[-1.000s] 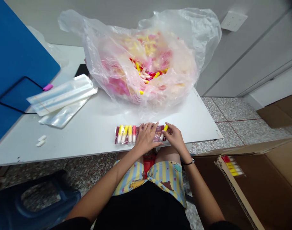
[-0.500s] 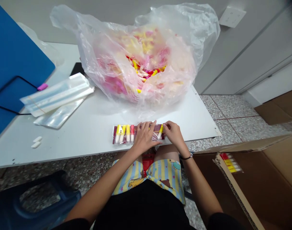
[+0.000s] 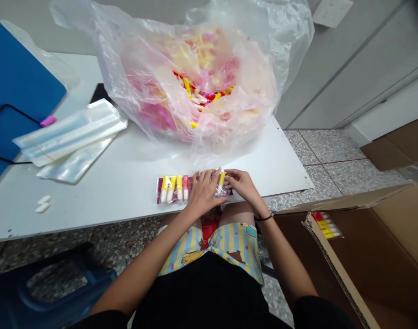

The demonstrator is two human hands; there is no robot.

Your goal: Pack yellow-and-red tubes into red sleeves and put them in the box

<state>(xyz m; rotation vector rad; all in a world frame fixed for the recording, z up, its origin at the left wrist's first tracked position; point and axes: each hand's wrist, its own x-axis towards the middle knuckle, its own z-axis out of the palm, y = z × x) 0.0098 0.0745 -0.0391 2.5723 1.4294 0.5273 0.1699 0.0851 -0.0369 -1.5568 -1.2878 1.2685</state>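
A clear plastic sleeve with a dark red card (image 3: pixel 158 196) lies along the table's front edge. In its left part stand several white tubes with yellow caps (image 3: pixel 171 188) and one with a red-pink cap (image 3: pixel 185 188). My left hand (image 3: pixel 205 189) rests flat across the middle of the sleeve, fingers stretched out, covering what is beneath. Another yellow-capped tube (image 3: pixel 222 180) leans at the sleeve's right part, just beside the left fingers. At that end my right hand (image 3: pixel 241 183) is bent, its thumb and fingertips close together against the sleeve's edge; what they pinch is hidden.
A large translucent bag (image 3: pixel 195 105) of coloured tubes fills the table's back. Clear sleeves (image 3: pixel 72 132), two small white pieces (image 3: pixel 43 204) and a blue folder (image 3: pixel 20 82) are at left. An open carton (image 3: pixel 367 256) stands at right, with a filled packet (image 3: pixel 327 225) inside.
The single yellow-capped tube has shifted left along the sleeve, closer to my left hand. My right hand has moved slightly left with it. The view has shifted slightly.
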